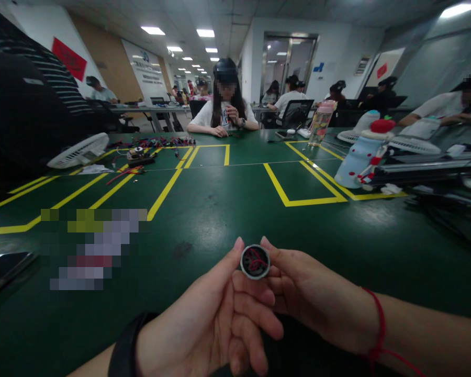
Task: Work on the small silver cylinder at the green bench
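Between my two hands is a small round grey housing, its open end facing me, with thin red wires coiled in its dark inside. My left hand has its thumb on the left rim and its fingers curled beneath. My right hand pinches the right side, thumb at the upper rim and fingers behind and below it. Both hands are above the green table, close to its near edge.
Far left lies a dark phone. Wires and a white fan are at the back left. A blue bottle, a pink-lidded bottle and black cables stand or lie right. A person sits opposite.
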A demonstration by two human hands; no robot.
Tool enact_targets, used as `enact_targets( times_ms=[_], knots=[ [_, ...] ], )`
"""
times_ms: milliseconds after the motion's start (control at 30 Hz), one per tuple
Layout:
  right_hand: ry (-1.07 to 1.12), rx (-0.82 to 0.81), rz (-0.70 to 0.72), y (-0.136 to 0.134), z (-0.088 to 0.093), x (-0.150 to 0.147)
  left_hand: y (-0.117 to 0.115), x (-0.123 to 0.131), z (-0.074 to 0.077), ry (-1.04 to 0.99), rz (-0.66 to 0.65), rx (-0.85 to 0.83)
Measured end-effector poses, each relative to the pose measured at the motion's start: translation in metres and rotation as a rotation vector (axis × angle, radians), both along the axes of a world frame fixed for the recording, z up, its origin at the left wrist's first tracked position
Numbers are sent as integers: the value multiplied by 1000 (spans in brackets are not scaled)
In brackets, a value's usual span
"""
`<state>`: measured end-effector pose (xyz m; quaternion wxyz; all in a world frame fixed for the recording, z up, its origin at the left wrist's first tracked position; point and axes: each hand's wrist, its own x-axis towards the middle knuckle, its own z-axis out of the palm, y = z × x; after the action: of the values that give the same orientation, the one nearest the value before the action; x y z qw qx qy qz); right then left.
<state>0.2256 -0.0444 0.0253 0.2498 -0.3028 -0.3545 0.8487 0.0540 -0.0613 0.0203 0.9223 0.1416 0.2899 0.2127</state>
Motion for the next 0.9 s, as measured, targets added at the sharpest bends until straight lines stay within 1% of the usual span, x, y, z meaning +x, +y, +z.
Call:
enact_targets(
  times_ms=[233,300,367,433,500,600,667,733,800,900],
  knots=[
    [69,-5,-9,-5,-1,2,-3,-1,7,28,-51,8],
    [76,-10,-37,-4,-1,3,-3,-1,10,56,-48,30],
    [64,10,-90,-1,1,3,-2,0,11,97,-11,91],
    [30,76,-163,4,3,5,-1,0,10,157,49,216],
    [-15,208,-227,10,6,7,3,-2,7,244,107,400],
    [-77,504,-243,19,7,13,15,-9,0,449,137,804],
    [-145,751,-226,24,3,17,25,-14,-3,604,101,1104],
    [-228,984,-239,29,-5,20,34,-17,-4,752,42,1330],
    [-296,1154,-265,36,-14,22,41,-18,-6,900,7,1457],
    [-369,1294,-284,44,-27,22,48,-15,-10,1077,1,1548]
  ],
)
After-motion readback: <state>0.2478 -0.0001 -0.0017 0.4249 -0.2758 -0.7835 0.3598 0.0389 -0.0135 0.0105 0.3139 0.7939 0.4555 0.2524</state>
